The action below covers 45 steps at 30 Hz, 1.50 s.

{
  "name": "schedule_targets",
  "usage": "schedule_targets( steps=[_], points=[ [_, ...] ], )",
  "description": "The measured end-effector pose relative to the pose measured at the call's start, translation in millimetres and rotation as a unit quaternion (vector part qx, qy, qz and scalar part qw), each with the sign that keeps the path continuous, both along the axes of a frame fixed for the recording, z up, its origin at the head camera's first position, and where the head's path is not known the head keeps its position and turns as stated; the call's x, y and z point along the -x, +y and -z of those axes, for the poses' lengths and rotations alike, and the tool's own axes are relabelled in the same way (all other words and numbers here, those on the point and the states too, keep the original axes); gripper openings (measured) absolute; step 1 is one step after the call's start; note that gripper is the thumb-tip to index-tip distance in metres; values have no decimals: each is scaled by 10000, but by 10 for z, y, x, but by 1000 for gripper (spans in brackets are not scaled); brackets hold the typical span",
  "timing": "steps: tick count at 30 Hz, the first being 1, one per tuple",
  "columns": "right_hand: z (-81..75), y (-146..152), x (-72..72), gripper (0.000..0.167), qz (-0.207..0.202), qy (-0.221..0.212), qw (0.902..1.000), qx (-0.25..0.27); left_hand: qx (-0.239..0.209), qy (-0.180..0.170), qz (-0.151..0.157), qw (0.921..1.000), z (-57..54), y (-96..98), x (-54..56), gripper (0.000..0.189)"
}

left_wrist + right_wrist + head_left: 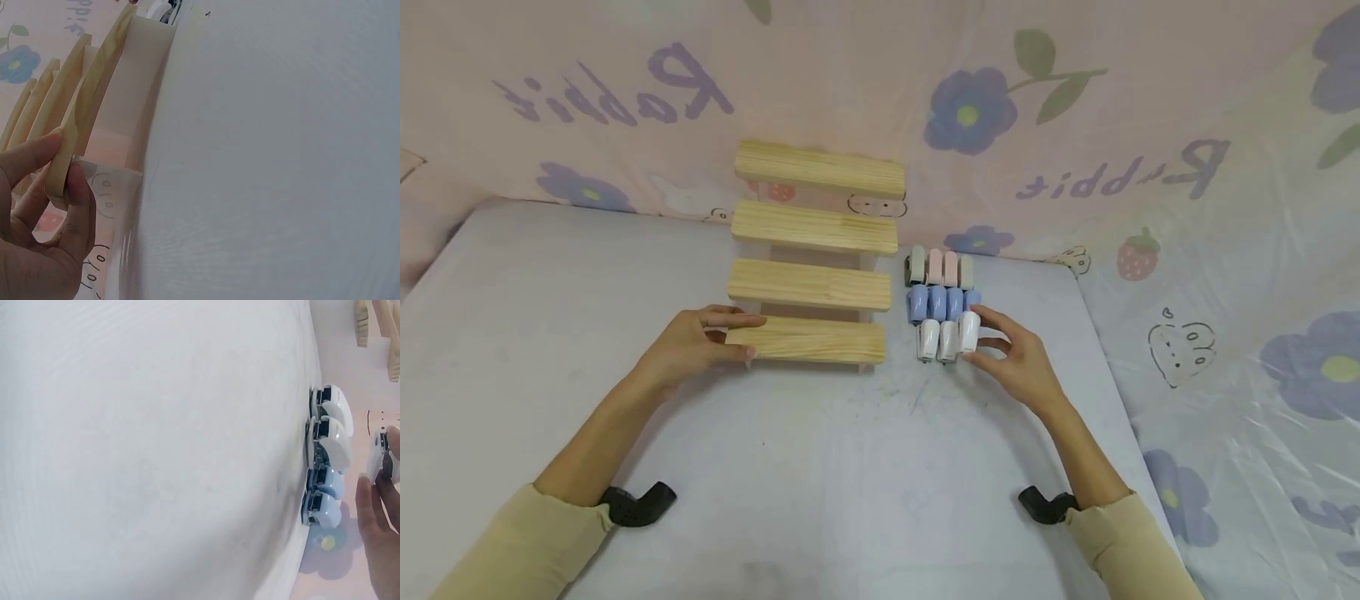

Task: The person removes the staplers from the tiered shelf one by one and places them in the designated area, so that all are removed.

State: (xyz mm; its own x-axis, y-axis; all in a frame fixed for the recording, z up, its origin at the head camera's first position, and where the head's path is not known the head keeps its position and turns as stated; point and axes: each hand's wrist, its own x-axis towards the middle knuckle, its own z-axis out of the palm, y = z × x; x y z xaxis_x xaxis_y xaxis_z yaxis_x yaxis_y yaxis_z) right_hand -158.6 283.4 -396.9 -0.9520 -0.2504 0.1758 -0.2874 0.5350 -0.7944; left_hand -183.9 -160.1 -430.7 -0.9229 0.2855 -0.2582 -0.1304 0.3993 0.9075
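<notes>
A tiered wooden rack [808, 340] with pale slats on whitish supports stands towards the back of the table. My left hand [688, 343] pinches the left end of its lowest slat; in the left wrist view the thumb and fingers [79, 194] lie on either side of the wood. To the rack's right, my right hand [1018, 358] holds a white mini stapler [969, 332] between thumb and fingers, raised beside two other white mini staplers [928, 340]. Behind these are a row of blue mini staplers [937, 303] and a back row of pink mini staplers [951, 268] and grey-green ones [917, 263].
A pale cloth covers the table [820, 483]. A printed curtain [835, 75] with flowers and lettering hangs right behind the rack and along the right side. Black wrist devices [638, 505] stick out from both sleeves. Faint marks show on the cloth in front of the staplers.
</notes>
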Motion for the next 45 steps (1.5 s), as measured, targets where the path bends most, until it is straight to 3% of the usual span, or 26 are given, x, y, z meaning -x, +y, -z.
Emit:
schedule_targets(
  steps=[7,12,22,36,45],
  points=[
    [307,236,114,70,49,-154,9998,126,-180,72,57,9998,-8,-3,-24,57],
    [377,303,158,69,32,-334,9994,4,-186,30,21,9998,-2,-9,-26,57],
    [175,150,74,65,92,-654,9974,-302,-209,99,80,9997,13,29,8,54],
    [210,137,117,63,279,-663,9953,-650,-191,123,48,9997,-13,36,11,54],
    [196,112,116,63,322,-951,9928,-649,-230,153,50,9996,-9,18,-1,54]
  ],
)
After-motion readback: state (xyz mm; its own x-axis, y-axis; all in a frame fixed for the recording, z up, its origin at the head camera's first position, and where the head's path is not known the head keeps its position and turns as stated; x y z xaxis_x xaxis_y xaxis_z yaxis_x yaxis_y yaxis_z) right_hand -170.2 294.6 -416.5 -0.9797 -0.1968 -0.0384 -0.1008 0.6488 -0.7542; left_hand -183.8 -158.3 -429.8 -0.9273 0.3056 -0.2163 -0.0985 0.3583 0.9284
